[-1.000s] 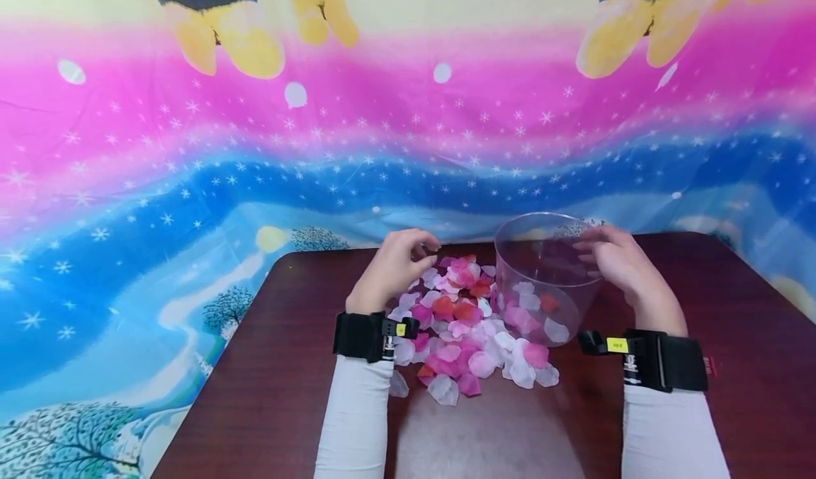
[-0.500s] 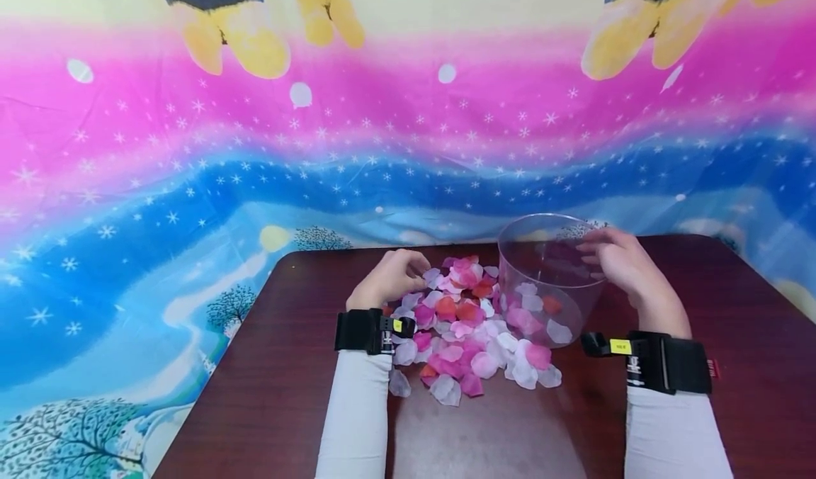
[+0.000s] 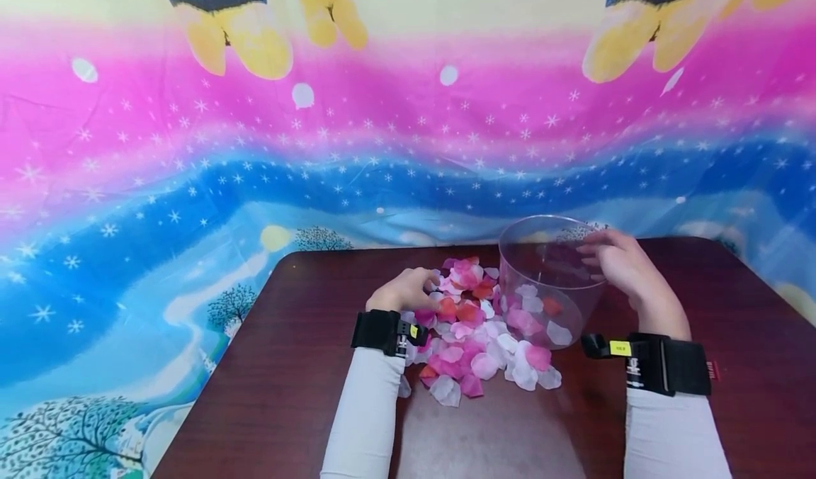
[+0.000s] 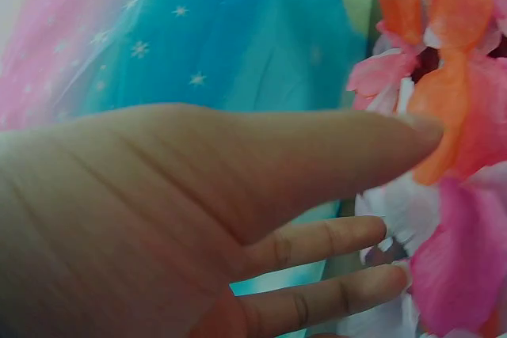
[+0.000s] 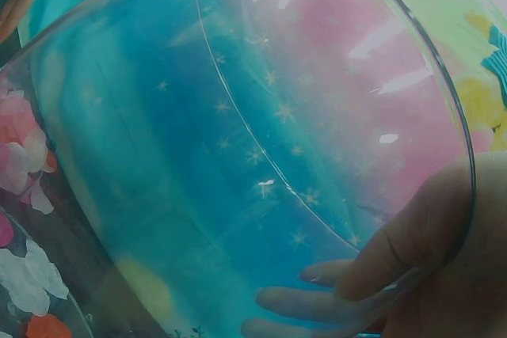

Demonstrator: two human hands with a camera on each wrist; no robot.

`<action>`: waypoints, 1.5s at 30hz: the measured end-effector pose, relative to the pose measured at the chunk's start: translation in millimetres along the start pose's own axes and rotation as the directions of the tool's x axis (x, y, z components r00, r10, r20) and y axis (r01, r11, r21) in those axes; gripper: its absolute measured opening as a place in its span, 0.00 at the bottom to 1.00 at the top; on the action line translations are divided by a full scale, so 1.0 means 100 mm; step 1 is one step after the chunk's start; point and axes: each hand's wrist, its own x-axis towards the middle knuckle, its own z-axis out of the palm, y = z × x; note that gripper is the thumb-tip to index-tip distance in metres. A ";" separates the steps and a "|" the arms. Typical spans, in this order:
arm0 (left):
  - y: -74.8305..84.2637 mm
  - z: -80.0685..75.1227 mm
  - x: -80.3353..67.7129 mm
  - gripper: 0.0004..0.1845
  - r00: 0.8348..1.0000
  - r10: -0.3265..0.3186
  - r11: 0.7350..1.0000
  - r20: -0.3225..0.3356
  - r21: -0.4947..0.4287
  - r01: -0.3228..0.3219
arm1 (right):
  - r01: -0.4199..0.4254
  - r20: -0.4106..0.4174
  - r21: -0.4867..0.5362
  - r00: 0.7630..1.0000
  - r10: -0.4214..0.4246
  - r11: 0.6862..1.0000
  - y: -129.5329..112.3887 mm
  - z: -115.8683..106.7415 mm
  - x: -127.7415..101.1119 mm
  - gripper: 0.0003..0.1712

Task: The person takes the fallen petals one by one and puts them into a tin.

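Nearest the person, two white sleeves run up the dark bench, each ending in a black wrist strap. From the left strap, the left hand lies low and palm-down on the 9 o'clock edge of the petal pile, its fingers stretched almost straight toward the petals; the wrist view shows the thumb tip touching an orange petal and the fingers loosely extended beside white and pink ones, nothing pinched between them. The pile of pink, white and orange petals lies between the two forearms at the middle of the bench. At about 2 o'clock from the pile stands the clear plastic tub, touching the petals, with a few petals inside at its bottom. The right hand grips the tub's rim at its 3 o'clock side, thumb inside the wall and fingers curled outside. Beyond the bench hangs a pink and blue starry backdrop.
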 end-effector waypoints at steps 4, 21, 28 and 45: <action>0.01 0.06 0.04 0.27 1.000 0.009 1.000 0.012 0.024 -0.009 | -0.005 0.001 0.002 1.000 0.005 1.000 0.01 0.00 0.00 0.36; 0.06 0.02 0.03 0.02 0.991 0.131 0.991 -0.024 0.015 -0.131 | 0.002 -0.016 -0.008 1.000 -0.002 1.000 0.01 0.02 0.01 0.35; 0.12 -0.06 0.00 0.02 0.987 0.153 0.987 -0.039 0.063 -0.151 | -0.005 -0.016 -0.005 1.000 0.005 1.000 -0.01 0.01 0.01 0.35; 0.27 -0.32 -0.23 0.02 0.951 0.256 0.964 -0.175 -0.021 -0.263 | 0.013 -0.024 -0.017 1.000 -0.014 1.000 0.01 0.01 0.01 0.33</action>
